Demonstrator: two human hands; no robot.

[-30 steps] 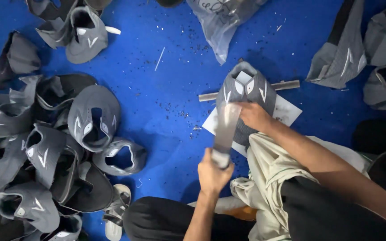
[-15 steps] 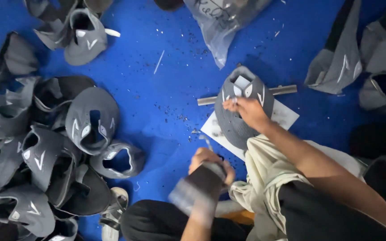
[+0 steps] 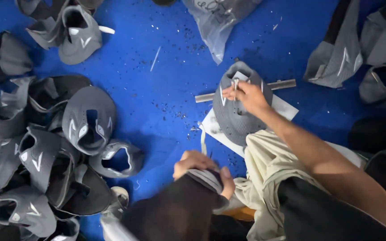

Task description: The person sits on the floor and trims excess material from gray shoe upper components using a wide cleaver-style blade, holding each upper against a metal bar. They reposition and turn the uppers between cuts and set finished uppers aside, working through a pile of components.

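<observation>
1. Right hand [image 3: 246, 94] pinches a small light piece against the grey shoe upper [image 3: 237, 111], which sits on a white sheet [image 3: 287, 109] right of centre.
2. Left hand [image 3: 199, 167], nearer, is closed around a grey striped strip [image 3: 208, 178].
3. Metal bar [image 3: 282, 84] lies across just behind the upper.
4. Big pile of grey uppers [image 3: 45, 147] is off to the left on the blue floor [image 3: 157, 89], with a plastic bag [image 3: 215, 22] at the far side.

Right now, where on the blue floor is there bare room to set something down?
Between the pile of grey shoe uppers and the metal bar, the blue floor is bare apart from small specks. Crowded: the whole left side, and the right edge by more uppers.
</observation>
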